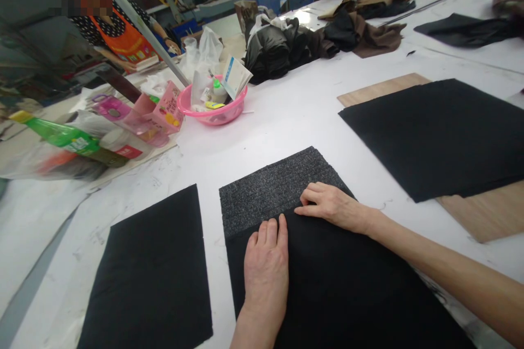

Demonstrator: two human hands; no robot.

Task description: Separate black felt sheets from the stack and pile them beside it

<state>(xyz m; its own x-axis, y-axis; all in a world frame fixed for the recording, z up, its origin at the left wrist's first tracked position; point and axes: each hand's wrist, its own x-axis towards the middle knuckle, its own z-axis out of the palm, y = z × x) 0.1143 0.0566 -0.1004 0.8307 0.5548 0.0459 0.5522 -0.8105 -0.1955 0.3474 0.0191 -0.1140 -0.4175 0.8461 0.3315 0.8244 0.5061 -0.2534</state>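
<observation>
A large black cloth (344, 283) lies on the white table in front of me, over a speckled dark grey piece (274, 188) whose far part shows beyond the cloth's edge. My left hand (268, 262) lies flat on the black cloth, fingers stretched out to that edge. Just to its right, my right hand (333, 204) is closed with bent fingers at the same edge, seemingly pinching the cloth; its fingertips are partly hidden. A separate black cloth piece (153, 272) lies flat to the left.
A black cloth stack (442, 136) lies at right on a tan board (470, 212). Beyond are a pink basin (216, 114) with small items, a green bottle (73, 139), a metal post (151, 27) and dark fabric heaps (282, 46). A person in an orange apron (120, 35) is behind.
</observation>
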